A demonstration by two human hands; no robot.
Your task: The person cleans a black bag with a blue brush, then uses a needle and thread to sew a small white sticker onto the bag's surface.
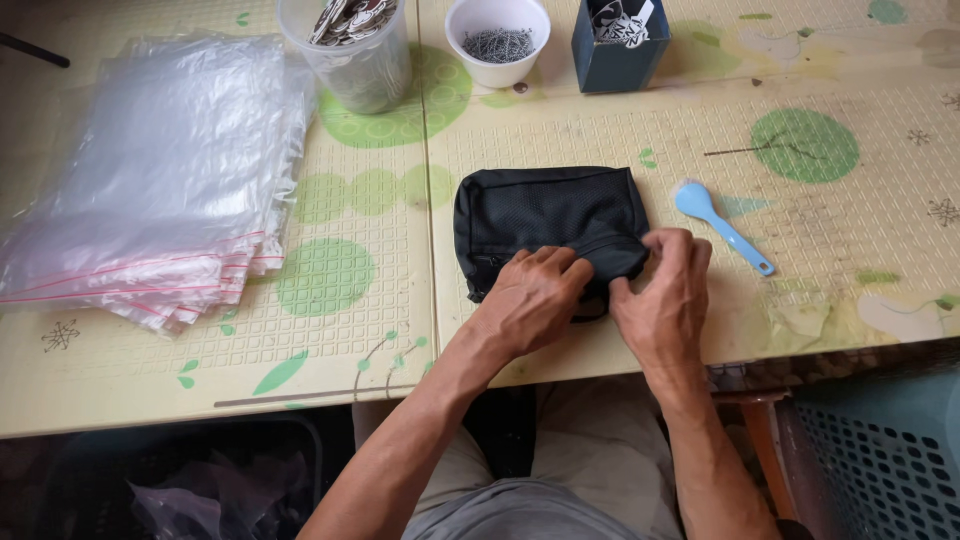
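A small black fabric pouch (545, 215) with a mesh top lies flat on the patterned table (620, 130), near its front edge. My left hand (535, 298) rests on the pouch's front edge, fingers curled onto the fabric near the zipper line. My right hand (665, 295) pinches the pouch's front right corner between thumb and fingers. Both hands cover the near side of the pouch, so the zipper pull is hidden.
A stack of clear zip bags (160, 180) with red strips lies at the left. At the back stand a clear plastic tub (355, 60) of small pieces, a white bowl (497, 40) of metal pins and a dark blue box (618, 45). A light blue plastic spoon (720, 225) lies right of the pouch. A teal basket (880, 460) sits below the table at the right.
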